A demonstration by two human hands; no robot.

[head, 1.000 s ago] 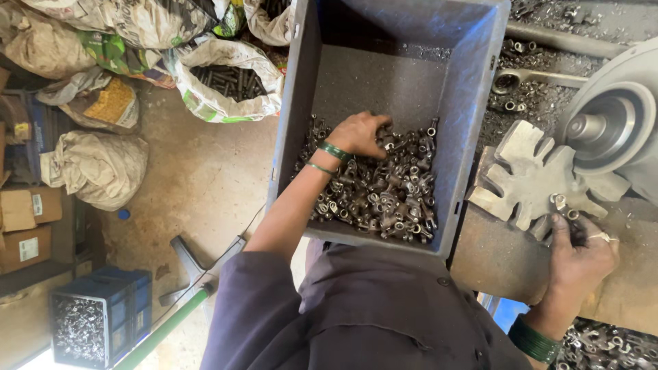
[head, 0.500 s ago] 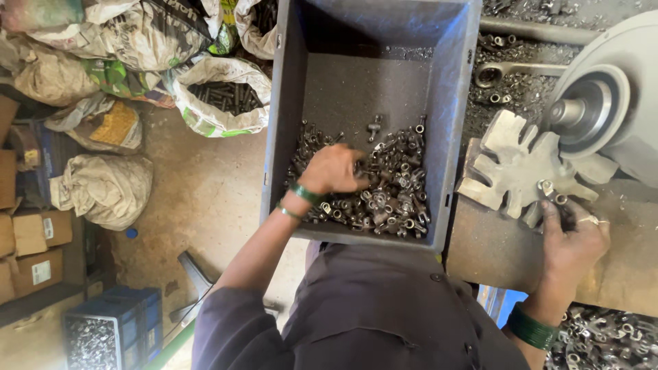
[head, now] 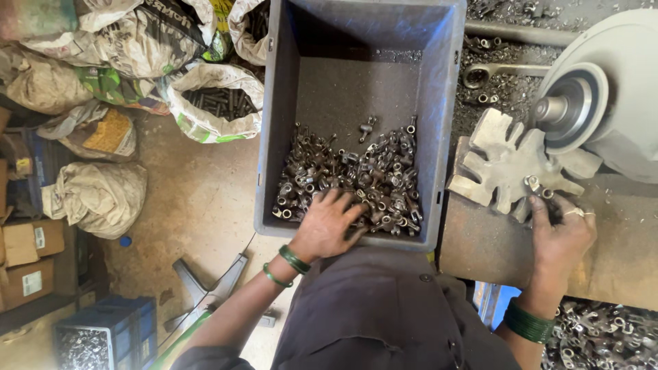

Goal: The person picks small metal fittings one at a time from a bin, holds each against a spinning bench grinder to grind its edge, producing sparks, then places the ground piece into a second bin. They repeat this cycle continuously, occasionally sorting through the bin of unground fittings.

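A dusty concrete floor (head: 199, 199) lies at the left, crowded with bulging sacks (head: 96, 199), cardboard boxes (head: 27, 260) and a blue crate (head: 103, 336) of metal parts. Daylight is even.

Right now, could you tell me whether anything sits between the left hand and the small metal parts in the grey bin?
Nothing visible does: the left hand already rests on the metal parts inside the open-topped grey bin.
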